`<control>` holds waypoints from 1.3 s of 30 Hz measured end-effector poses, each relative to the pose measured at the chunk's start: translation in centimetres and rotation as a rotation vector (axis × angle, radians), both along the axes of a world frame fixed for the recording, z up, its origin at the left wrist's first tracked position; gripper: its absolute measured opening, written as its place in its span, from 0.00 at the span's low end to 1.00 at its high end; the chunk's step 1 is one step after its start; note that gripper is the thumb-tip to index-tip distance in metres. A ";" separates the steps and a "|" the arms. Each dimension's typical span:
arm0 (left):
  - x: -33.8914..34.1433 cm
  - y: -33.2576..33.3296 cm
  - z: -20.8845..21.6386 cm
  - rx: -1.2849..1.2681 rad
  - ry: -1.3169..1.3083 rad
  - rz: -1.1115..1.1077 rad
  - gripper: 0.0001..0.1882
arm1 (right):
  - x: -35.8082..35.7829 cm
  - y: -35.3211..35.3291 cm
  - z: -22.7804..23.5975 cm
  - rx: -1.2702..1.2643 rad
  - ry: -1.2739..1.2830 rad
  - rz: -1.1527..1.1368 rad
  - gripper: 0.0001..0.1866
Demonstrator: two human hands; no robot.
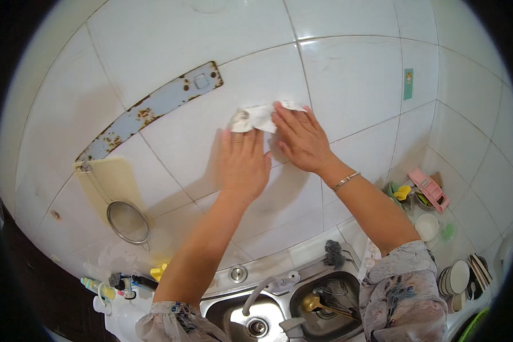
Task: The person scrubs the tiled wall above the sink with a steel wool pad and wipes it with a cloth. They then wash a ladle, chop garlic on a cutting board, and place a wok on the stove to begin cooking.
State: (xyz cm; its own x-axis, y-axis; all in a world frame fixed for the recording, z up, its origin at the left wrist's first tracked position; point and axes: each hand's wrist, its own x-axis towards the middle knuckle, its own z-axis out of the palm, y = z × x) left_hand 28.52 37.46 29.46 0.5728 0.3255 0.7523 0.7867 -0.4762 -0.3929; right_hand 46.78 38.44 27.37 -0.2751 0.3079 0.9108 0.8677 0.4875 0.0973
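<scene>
A crumpled white cloth or paper wipe (257, 118) lies against the white tiled wall (353, 80) in front of me. My left hand (245, 162) reaches up from below, its straight fingers pressed together on the wipe's lower edge. Beside it, my right hand (305, 138) holds the wipe's right part to the tiles, fingers slanting up and left; a corner of the wipe shows past its fingertips. A thin bracelet (346, 181) circles my right wrist. Part of the wipe is hidden under my fingers.
Left of the hands, a rusty metal strip (165, 102) is fixed to the wall; a strainer (128, 222) and a cream cutting board (102, 176) hang there. Below are a double sink (245, 312), a faucet (256, 296) and a scourer (334, 253). Bowls (456, 277) and a pink grater (429, 189) stand right.
</scene>
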 end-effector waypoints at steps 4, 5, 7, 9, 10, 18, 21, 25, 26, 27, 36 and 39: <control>5.5 1.4 2.8 0.052 0.162 -0.080 0.25 | 6.4 2.0 -1.4 0.104 0.026 -0.146 0.27; 7.2 2.4 4.9 0.095 0.221 -0.065 0.25 | 8.3 2.3 0.3 0.162 0.040 -0.174 0.26; 10.4 4.0 9.4 0.234 0.236 -0.066 0.24 | 11.0 2.9 4.8 0.332 0.058 -0.261 0.24; 12.3 4.4 12.1 0.396 0.175 -0.106 0.24 | 12.3 2.9 8.3 0.399 0.074 -0.250 0.23; 12.8 4.6 11.5 0.394 0.152 -0.113 0.23 | 12.3 3.2 7.7 0.398 0.089 -0.235 0.24; 5.4 1.7 -5.4 -0.036 0.204 -0.104 0.18 | 3.0 0.6 -12.7 -0.079 0.203 -0.017 0.32; 1.3 0.6 -14.3 -0.249 0.383 -0.080 0.25 | 1.6 -2.4 -21.8 -0.462 0.051 -0.076 0.34; -5.0 -1.0 -11.3 -0.296 0.369 -0.007 0.29 | -0.7 -3.3 -17.1 -0.354 -0.120 -0.041 0.37; -6.2 -0.8 -9.9 -0.476 0.198 0.054 0.30 | -2.5 -2.7 -14.0 -0.315 -0.132 -0.009 0.36; -8.3 -1.0 -7.8 -0.367 0.176 0.082 0.30 | -4.9 -1.9 -10.9 -0.267 -0.129 0.040 0.35; -15.4 -0.9 -6.3 -0.165 -0.097 0.216 0.32 | -16.1 0.4 -5.1 -0.209 -0.123 0.213 0.37; -16.8 -3.1 -15.7 -0.250 -0.130 0.179 0.27 | -16.2 -1.1 -15.1 -0.255 -0.360 0.231 0.39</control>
State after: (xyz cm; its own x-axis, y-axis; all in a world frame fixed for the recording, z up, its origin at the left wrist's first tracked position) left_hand 11.69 34.32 13.80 0.3942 0.5961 0.6995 0.9025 -0.3946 -0.1724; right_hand 30.57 37.29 12.28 -0.6456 0.4026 0.6490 0.6674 0.7105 0.2231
